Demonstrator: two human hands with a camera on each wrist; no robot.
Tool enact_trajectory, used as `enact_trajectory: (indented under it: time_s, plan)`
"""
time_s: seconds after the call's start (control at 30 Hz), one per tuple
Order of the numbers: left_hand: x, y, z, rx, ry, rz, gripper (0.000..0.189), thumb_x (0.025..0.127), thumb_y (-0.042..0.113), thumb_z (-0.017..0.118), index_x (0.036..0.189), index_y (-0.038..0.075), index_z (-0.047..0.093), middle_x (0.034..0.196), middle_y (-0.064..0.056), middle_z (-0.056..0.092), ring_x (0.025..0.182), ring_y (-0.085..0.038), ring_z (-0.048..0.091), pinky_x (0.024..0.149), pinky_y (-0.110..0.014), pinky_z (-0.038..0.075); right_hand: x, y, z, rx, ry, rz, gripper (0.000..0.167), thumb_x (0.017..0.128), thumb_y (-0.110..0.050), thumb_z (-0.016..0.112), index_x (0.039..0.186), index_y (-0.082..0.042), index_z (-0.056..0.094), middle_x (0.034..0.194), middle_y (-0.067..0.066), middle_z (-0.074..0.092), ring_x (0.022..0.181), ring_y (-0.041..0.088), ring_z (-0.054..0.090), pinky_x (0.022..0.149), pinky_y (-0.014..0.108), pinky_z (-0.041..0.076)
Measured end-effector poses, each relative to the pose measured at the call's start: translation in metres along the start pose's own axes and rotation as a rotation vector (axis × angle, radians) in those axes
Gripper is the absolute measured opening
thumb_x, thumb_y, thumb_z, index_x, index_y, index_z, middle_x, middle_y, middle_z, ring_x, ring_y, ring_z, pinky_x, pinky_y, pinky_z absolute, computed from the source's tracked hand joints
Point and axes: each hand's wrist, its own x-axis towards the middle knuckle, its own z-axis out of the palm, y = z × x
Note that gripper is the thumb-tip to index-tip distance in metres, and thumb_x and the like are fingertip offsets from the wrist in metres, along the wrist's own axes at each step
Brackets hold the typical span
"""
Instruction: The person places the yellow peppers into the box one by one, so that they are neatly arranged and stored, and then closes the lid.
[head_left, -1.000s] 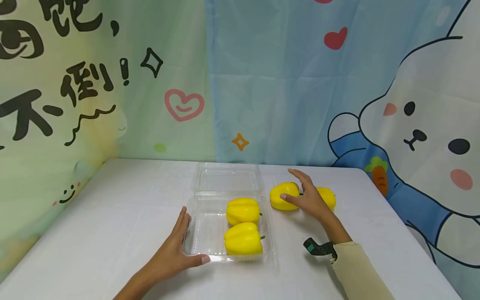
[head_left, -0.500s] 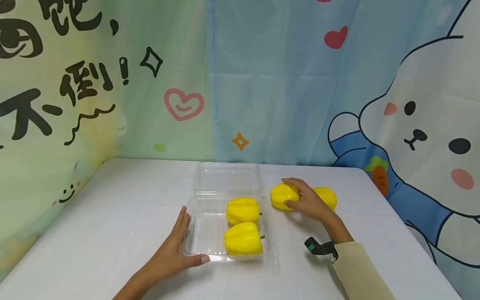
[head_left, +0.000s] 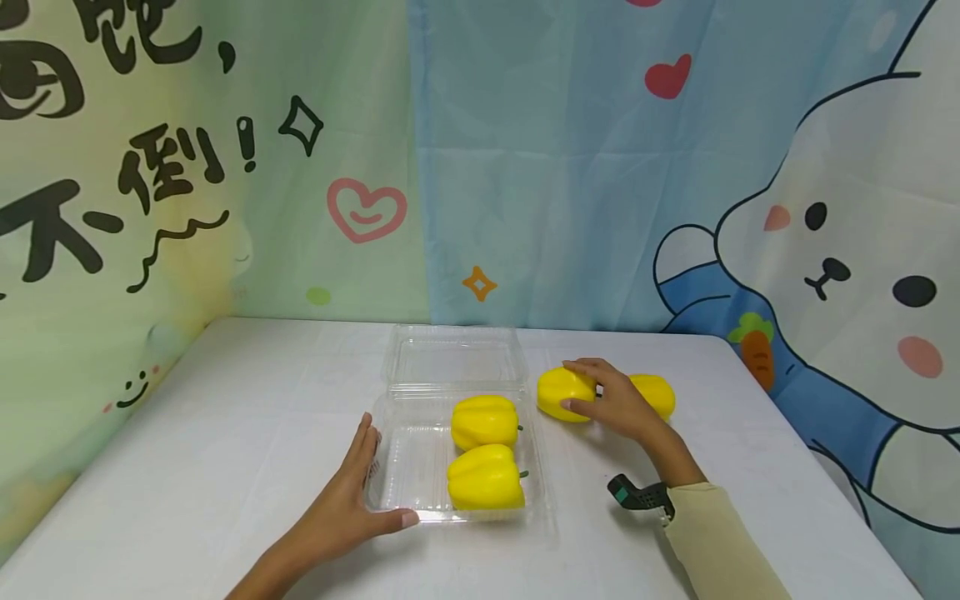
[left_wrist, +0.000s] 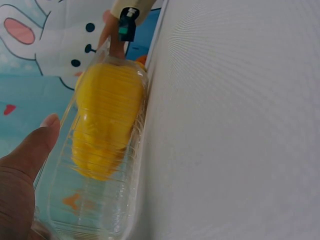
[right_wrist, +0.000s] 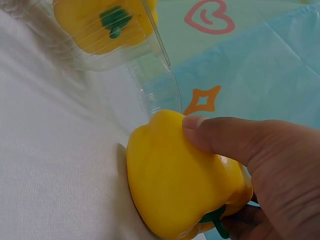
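Observation:
My right hand grips a yellow bell pepper on the table, right of a clear plastic clamshell box. In the right wrist view, the thumb presses the side of this pepper, its green stem pointing back toward the palm; the other fingers are mostly hidden. My left hand steadies the box's near left corner, fingers straight along its side and thumb at the front rim. Inside the box's right half lie two yellow bell peppers, a farther one and a nearer one.
Another yellow bell pepper lies beyond my right hand, partly covered by it. The box lid is folded back flat toward the printed curtain. A white cloth covers the table.
My right hand has come down from over the pepper and its fingers have closed around it. The left hand and the box stay where they were.

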Motion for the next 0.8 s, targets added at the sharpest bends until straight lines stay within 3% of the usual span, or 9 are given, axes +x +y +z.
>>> enact_trajectory:
  time_s: [0.8]
  plan:
    - [0.0004, 0.0002, 0.0005, 0.029, 0.004, -0.003, 0.128, 0.069, 0.048, 0.086, 0.154, -0.002, 0.005, 0.162, -0.006, -0.010, 0.146, -0.028, 0.010, 0.113, -0.050, 0.015, 0.0000, -0.0035, 0.0010, -0.020, -0.006, -0.009, 0.064, 0.084, -0.028, 0.077, 0.140, -0.007, 0.053, 0.141, 0.016, 0.047, 0.124, 0.036, 0.047, 0.100, 0.055, 0.041]
